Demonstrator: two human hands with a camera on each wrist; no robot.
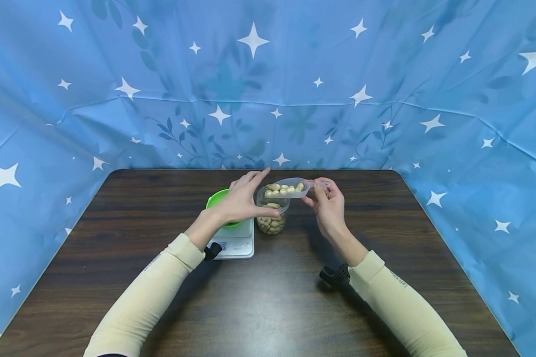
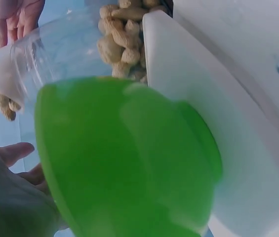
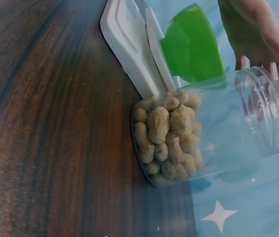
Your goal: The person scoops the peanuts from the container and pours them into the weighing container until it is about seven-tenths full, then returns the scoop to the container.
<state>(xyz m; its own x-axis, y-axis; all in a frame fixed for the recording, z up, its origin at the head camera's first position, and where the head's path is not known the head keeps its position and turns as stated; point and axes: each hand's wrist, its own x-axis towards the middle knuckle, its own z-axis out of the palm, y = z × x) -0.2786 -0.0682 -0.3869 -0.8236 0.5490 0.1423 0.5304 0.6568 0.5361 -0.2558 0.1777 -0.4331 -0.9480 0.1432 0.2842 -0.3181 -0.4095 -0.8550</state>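
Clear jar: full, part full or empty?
Part full: right wrist view shows peanuts filling only the lower part of the jar, well below its rim.

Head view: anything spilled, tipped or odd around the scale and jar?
Nothing stands out: the jar stands upright, the green bowl sits on the scale, the right hand holds the scoop with peanuts above the jar's mouth, and none show spilled on the table.

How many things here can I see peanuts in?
2: the clear jar standing beside the white scale, and the scoop in the right hand. The left hand hides much of the green bowl in the head view, so peanuts inside it may go unseen.
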